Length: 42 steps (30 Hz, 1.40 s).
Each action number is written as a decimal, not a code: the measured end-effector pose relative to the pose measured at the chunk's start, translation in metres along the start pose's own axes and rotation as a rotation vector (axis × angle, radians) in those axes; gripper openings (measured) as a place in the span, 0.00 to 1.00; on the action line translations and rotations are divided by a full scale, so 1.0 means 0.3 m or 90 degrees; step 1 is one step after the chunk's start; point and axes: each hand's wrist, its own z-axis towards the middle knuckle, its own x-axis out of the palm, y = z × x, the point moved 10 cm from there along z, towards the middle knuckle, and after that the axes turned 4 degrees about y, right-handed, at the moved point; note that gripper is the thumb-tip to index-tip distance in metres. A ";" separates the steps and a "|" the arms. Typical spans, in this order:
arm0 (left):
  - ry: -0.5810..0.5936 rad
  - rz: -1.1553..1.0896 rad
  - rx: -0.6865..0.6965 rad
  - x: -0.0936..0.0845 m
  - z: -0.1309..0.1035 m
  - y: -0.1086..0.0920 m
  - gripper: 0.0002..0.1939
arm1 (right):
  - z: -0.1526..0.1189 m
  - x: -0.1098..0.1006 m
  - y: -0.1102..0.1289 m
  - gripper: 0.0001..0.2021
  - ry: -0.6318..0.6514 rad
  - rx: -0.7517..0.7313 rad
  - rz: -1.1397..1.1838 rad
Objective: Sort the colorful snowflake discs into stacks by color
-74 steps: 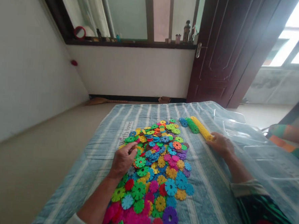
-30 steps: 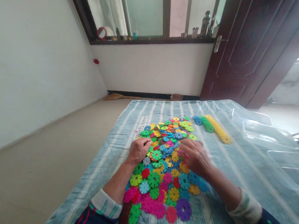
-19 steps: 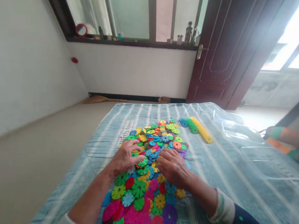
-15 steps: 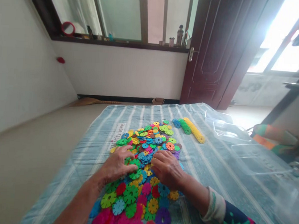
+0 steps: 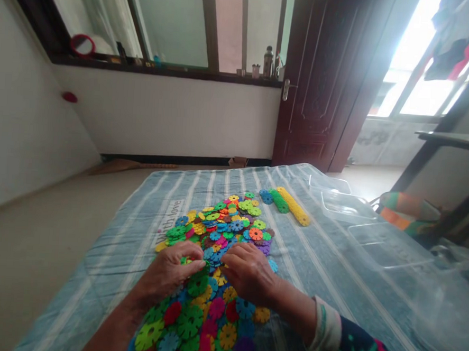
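A heap of colourful notched plastic discs [image 5: 237, 226] lies across the middle of the striped cloth. My left hand [image 5: 173, 264] is over the left side of the heap, thumb and fingers pinched at a green disc [image 5: 198, 282]. Just to the right, my right hand [image 5: 248, 269] rests low over the heap with its fingers curled; what they hold, if anything, is hidden. Beyond the heap lie a yellow row of stacked discs [image 5: 293, 206], a shorter green row [image 5: 279, 201] and a small blue stack [image 5: 265, 197].
Clear plastic containers [image 5: 347, 206] stand along the right side of the striped cloth [image 5: 116, 226]. A dark red door [image 5: 320, 75] and a window ledge with small items are behind. A shelf [image 5: 451, 140] stands at the right.
The view has shifted, so the scene sits further left. My left hand has closed its thumb and fingers, which were apart before. My right hand stays curled over the heap.
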 end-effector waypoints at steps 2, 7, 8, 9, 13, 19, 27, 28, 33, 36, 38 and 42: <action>0.008 -0.034 -0.023 0.011 -0.003 -0.021 0.11 | 0.004 -0.006 -0.004 0.05 -0.013 0.016 0.009; 0.034 -0.113 -0.024 0.068 -0.007 -0.072 0.13 | 0.000 0.012 -0.021 0.05 -0.027 0.050 0.027; 0.034 -0.121 -0.019 0.079 -0.007 -0.078 0.13 | -0.003 0.020 -0.027 0.05 -0.026 0.058 0.038; 0.034 -0.128 -0.016 0.088 -0.006 -0.082 0.13 | -0.005 0.029 -0.033 0.06 -0.022 0.067 0.052; 0.029 -0.151 -0.018 0.109 -0.006 -0.085 0.12 | 0.000 0.041 -0.059 0.09 -0.007 0.098 0.116; -0.079 -0.094 -0.003 0.046 -0.009 -0.062 0.14 | 0.016 -0.082 -0.234 0.05 -0.049 0.178 0.242; -0.127 -0.015 0.005 0.036 -0.011 -0.018 0.14 | -0.135 -0.219 -0.665 0.09 -0.101 0.454 0.309; -0.135 -0.005 0.007 0.036 -0.012 -0.015 0.14 | -0.151 -0.250 -0.710 0.08 -0.109 0.473 0.248; -0.209 0.029 -0.005 0.002 -0.021 0.028 0.14 | -0.142 -0.310 -0.866 0.08 0.000 0.450 -0.023; -0.239 0.041 -0.012 -0.014 -0.024 0.056 0.13 | -0.117 -0.279 -0.911 0.09 0.073 0.418 -0.082; -0.240 0.046 -0.012 -0.014 -0.023 0.064 0.13 | -0.104 -0.254 -0.920 0.09 0.103 0.407 -0.100; -0.228 0.054 -0.007 -0.006 -0.022 0.061 0.13 | -0.089 -0.220 -0.919 0.09 0.138 0.412 -0.139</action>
